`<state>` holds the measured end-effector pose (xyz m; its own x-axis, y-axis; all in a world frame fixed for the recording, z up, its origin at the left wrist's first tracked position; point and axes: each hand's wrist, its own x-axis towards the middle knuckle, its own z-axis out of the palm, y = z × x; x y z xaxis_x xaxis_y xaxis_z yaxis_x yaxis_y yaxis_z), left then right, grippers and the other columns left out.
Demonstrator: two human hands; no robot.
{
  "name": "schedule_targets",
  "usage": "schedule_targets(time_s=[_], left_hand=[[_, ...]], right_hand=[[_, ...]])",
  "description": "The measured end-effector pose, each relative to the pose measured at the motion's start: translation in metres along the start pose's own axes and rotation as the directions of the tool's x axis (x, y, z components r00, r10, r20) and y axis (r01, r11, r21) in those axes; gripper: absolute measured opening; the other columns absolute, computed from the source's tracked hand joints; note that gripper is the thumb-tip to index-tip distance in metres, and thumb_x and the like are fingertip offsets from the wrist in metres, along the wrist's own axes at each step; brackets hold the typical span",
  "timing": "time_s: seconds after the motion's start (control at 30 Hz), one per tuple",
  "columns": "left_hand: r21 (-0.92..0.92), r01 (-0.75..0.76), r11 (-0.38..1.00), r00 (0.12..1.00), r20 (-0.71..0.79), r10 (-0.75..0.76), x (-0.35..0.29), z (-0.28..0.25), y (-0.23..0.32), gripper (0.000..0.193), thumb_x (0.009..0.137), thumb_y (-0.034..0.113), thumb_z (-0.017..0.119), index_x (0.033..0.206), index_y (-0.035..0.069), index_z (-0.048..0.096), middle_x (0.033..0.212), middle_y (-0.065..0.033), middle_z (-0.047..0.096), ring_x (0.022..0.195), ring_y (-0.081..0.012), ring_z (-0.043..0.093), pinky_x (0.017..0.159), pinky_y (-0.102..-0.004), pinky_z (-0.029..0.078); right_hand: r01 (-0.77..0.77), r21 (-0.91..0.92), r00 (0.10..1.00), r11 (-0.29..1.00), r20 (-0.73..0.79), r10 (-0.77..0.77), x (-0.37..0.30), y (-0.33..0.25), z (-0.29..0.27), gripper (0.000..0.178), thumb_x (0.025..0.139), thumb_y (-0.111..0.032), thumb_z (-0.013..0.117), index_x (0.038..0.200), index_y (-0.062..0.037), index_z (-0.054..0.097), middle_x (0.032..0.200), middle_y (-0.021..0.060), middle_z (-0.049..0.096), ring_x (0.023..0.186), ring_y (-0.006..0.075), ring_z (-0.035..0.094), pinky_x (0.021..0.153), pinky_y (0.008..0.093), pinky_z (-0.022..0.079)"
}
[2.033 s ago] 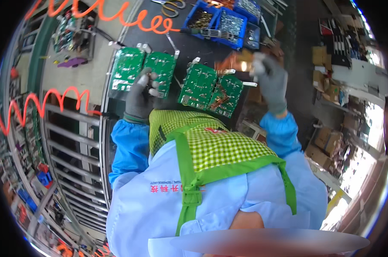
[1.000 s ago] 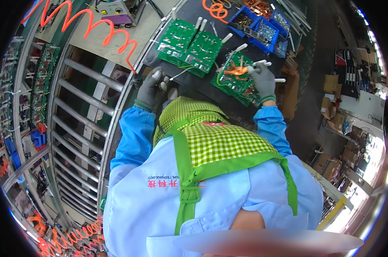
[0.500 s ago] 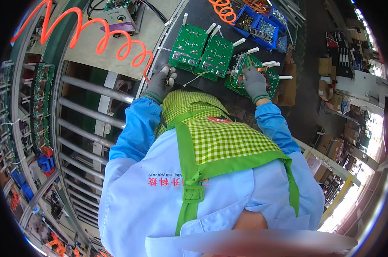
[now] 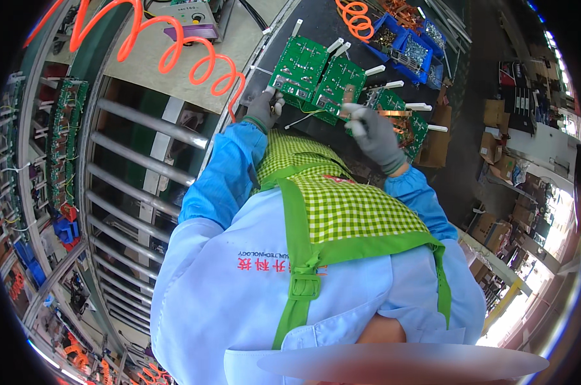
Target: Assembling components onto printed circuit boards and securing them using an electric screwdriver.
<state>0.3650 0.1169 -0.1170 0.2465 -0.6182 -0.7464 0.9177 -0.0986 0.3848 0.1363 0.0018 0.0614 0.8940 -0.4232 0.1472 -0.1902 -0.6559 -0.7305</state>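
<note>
My left hand [image 4: 263,110], in a grey glove, is curled around small brass-coloured parts at the near-left corner of the left green circuit board [image 4: 298,64]. They are too small to name. Beside it lies the middle circuit board [image 4: 339,85], with white posts at its far edge. My right hand [image 4: 375,133], also gloved, pinches a flat copper-coloured strip [image 4: 349,94] over that board's right side. Partly behind this hand is the right circuit board [image 4: 420,125], carrying copper pieces [image 4: 396,113].
Blue bins [image 4: 413,51] of small metal hardware stand at the far right of the dark bench. An orange coiled hose [image 4: 213,77] hangs at the left above a roller conveyor [image 4: 146,168]. A grey control box [image 4: 194,19] sits far left; a cardboard box [image 4: 436,138] is at right.
My right hand has moved left from the right board to the middle one, with the copper-coloured strip now showing in its fingers. My left hand has come closer to the left board's corner.
</note>
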Motion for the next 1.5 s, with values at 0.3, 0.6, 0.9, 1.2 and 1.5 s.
schedule_targets(time_s=[0.3,0.6,0.9,1.2,1.5], left_hand=[[-0.109,0.031,0.994,0.984,0.176,-0.012,0.010,-0.006,-0.003,0.020,0.091,0.024,0.051,0.100,0.007,0.053,0.086,-0.0057,0.057,0.073,-0.0143,0.058,0.049,-0.0194,0.050],[0.093,-0.129,0.987,0.983,0.144,0.115,0.001,0.000,0.006,0.017,0.090,0.019,0.052,0.098,0.004,0.054,0.083,-0.0052,0.057,0.070,-0.0116,0.056,0.050,-0.0171,0.048],[-0.022,0.006,1.000,0.945,0.326,0.001,-0.004,-0.014,0.012,0.022,0.085,0.015,0.056,0.104,0.004,0.054,0.090,-0.0055,0.059,0.080,-0.0141,0.059,0.060,-0.0207,0.052],[0.024,0.080,0.996,0.988,0.133,-0.083,-0.018,0.003,0.026,0.036,0.087,0.042,0.055,0.098,0.007,0.058,0.084,-0.0041,0.062,0.073,-0.0118,0.059,0.058,-0.0208,0.049],[0.338,-0.060,0.939,0.997,0.059,0.043,-0.015,0.008,0.024,0.038,0.090,0.044,0.050,0.091,0.007,0.059,0.075,-0.0005,0.058,0.060,-0.0073,0.052,0.051,-0.0206,0.043]], right_hand=[[-0.301,0.868,0.858,0.394,0.066,0.510,0.028,-0.017,0.038,0.016,0.095,-0.018,0.041,0.104,-0.0055,0.046,0.090,0.0073,0.060,0.065,0.0081,0.053,0.056,0.0212,0.042],[-0.502,0.754,0.822,0.423,0.266,0.503,0.041,-0.017,0.046,0.025,0.094,-0.021,0.043,0.109,-0.0029,0.052,0.088,0.0031,0.056,0.066,0.0068,0.048,0.057,0.0205,0.039],[-0.654,0.541,0.750,0.529,0.369,0.549,0.054,-0.045,0.043,0.029,0.093,-0.029,0.043,0.104,-0.0031,0.051,0.076,0.0059,0.059,0.052,0.0043,0.046,0.044,0.0171,0.035],[-0.738,0.417,0.666,0.531,0.576,0.473,0.040,-0.024,0.069,0.034,0.088,-0.029,0.053,0.110,-0.0029,0.053,0.081,0.0000,0.053,0.068,0.0052,0.045,0.060,0.0215,0.039],[-0.652,0.409,0.754,0.639,0.447,0.482,0.066,0.000,0.091,0.032,0.092,-0.028,0.046,0.106,-0.0034,0.060,0.084,0.0029,0.063,0.058,0.0046,0.048,0.050,0.0196,0.039]])
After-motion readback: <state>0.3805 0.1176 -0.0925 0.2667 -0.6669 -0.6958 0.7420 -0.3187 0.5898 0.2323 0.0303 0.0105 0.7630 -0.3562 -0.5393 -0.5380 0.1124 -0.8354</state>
